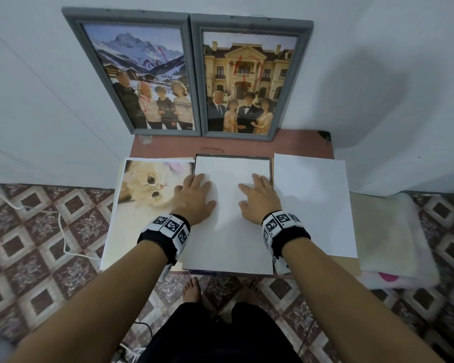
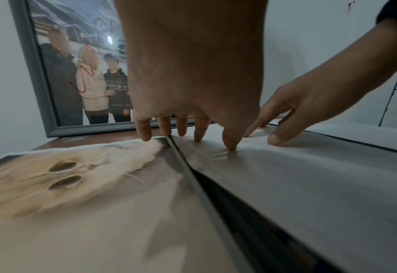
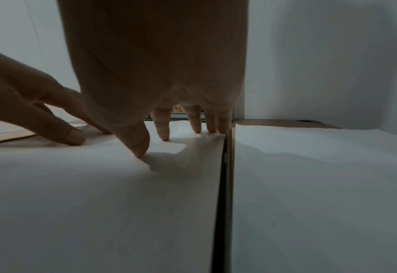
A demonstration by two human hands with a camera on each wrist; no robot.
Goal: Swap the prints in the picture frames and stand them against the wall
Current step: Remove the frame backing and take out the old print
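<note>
Both arms reach forward toward 12 o'clock, wrists banded. Left hand (image 1: 194,199) palm-down, fingers straight and spread, thumb out at 3 o'clock. Right hand (image 1: 257,200) mirrors it, flat, thumb at 9 o'clock. Fingertips (image 2: 198,136) of both press down; nothing gripped.

Head view looks steeply down — wrist views skim low, close, wallward, sharing the white sheet (image 1: 228,205).

Two frames (image 1: 194,74) are showing grey; the cat print (image 1: 142,203) is showing cream fur; two sheets (image 1: 231,218) are lying white; the table (image 1: 299,142) is showing reddish brown; the floor (image 1: 37,244) is wearing maroon-and-cream diamond tiles.
</note>
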